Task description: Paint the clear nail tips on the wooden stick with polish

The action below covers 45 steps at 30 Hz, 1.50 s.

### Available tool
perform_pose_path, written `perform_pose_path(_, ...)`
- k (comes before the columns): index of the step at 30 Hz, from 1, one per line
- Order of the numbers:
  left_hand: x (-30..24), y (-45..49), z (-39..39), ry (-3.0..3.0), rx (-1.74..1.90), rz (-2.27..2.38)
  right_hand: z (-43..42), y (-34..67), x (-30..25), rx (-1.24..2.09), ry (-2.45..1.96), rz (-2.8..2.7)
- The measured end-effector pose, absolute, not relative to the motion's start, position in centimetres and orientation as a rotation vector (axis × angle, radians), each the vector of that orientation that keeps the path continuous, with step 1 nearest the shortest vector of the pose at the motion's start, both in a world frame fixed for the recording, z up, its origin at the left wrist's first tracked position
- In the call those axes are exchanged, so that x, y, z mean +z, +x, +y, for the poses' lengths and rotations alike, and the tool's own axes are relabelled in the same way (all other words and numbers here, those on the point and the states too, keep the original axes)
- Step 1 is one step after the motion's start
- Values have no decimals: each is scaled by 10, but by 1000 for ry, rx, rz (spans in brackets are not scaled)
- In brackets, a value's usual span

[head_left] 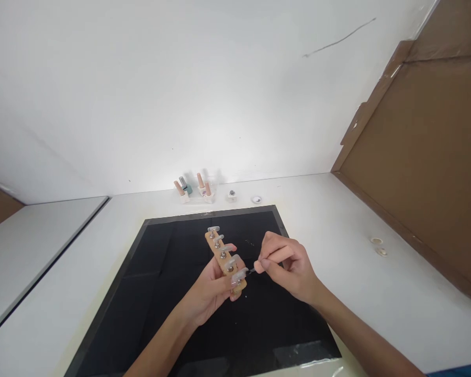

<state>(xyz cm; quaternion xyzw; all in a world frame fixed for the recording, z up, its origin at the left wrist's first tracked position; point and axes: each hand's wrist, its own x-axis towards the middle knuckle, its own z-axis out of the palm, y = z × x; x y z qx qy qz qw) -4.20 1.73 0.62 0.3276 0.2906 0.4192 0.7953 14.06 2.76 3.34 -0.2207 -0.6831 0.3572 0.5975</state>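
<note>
My left hand [212, 288] is closed around a tan nail stand [216, 251], a narrow bar held tilted above the black mat. Several pale, clear false nails [232, 261] sit on metal posts along the bar. Between the thumb and fingers of my right hand [288, 264] is a nail polish brush [258, 267] with a peach cap. Its dark tip is at the edge of the nearest false nail [239, 276]; I cannot tell if they touch. Part of the bar is hidden behind my left fingers.
A black mat [153, 303] lies on the white table. Behind it stand several nail polish bottles [202, 186], an open-topped bottle or jar [232, 196] and a small white dish [256, 199]. Two small pale round pieces [381, 252] lie at right, near a brown cardboard panel [427, 157].
</note>
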Motion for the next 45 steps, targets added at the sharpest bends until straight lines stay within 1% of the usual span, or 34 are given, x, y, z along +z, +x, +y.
perform_pose_path(6,7,-42,18,681,908,632,26,141,36,837,-477,-1576)
perform_pose_path(11,8,-41,17,668,912,639,25,140,36,715,-512,-1625)
perform_pose_path(17,8,-41,17,673,905,637,26,141,37,760,-466,-1631)
perform_pose_path(22,8,-41,18,701,893,636,27,140,36,693,-518,-1622)
perform_pose_path(27,7,-42,18,709,889,608,27,142,36,796,-463,-1600)
perform_pose_path(33,4,-44,16,739,870,613,28,143,35,781,-488,-1588)
perform_pose_path(45,7,-43,15,794,838,506,27,144,34,995,-468,-1527)
